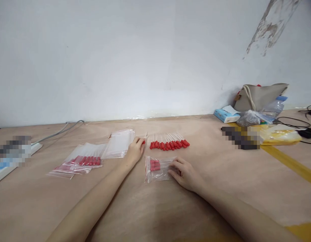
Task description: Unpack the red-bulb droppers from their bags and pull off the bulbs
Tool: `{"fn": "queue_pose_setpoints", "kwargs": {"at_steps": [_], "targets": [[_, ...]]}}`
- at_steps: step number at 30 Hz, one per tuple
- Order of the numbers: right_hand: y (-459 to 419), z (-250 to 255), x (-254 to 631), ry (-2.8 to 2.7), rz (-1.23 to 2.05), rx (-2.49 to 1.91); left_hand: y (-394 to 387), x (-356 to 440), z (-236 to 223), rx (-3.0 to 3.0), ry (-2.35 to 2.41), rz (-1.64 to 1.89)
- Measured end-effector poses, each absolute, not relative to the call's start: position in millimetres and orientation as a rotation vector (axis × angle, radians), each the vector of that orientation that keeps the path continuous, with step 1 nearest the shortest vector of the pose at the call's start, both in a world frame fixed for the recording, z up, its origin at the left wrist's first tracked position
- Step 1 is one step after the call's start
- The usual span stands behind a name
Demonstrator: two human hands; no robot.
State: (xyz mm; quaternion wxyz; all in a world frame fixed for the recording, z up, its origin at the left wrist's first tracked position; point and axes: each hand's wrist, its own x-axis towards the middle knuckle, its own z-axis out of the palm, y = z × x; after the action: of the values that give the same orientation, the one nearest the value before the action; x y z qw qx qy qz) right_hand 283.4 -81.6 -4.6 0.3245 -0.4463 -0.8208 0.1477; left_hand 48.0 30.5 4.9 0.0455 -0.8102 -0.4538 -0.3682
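My left hand (135, 148) is closed in a pinch on a white stick with a red end (143, 142); the stick's pale shaft points up and away from me. My right hand (183, 173) has its fingers curled on the right end of a clear zip bag (165, 165). Inside that bag, toward its left end, lie several red ends (154, 165). Just beyond it a row of red-ended white sticks (169, 145) lies side by side, red ends facing me. Left of my left hand is a stack of flat clear bags (118, 143).
Filled bags with red ends (88, 160) overlap at the left, near a grey cable (67, 129). On the right are a blue tissue pack (226, 115), a grey bag (261, 96), a yellow packet (278, 135) and black cables (308, 132). A white wall (145, 60) bounds the table.
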Motion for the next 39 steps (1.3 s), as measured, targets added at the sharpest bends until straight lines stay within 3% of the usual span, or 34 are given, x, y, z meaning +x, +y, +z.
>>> {"fn": "queue_pose_setpoints", "kwargs": {"at_steps": [7,16,22,28,39], "targets": [[-81.2,-5.6,283.0,-2.164,0.395,-1.187,23.7,52.6,3.7,-2.652,-1.471,-1.077],[-81.1,-3.7,283.7,-2.17,0.405,-1.192,27.2,41.2,4.3,-2.956,-1.943,-1.448],[-79.9,-4.7,285.9,-2.156,0.419,-1.192,-13.7,37.2,2.7,-2.505,-1.862,-1.695],[-79.1,-4.4,285.5,-2.142,0.449,-1.187,-68.1,41.1,2.3,-2.893,-1.765,-1.369],[-79.6,-2.1,285.8,-2.127,0.484,-1.136,-62.1,51.0,9.9,-3.119,-1.69,-1.049]]}}
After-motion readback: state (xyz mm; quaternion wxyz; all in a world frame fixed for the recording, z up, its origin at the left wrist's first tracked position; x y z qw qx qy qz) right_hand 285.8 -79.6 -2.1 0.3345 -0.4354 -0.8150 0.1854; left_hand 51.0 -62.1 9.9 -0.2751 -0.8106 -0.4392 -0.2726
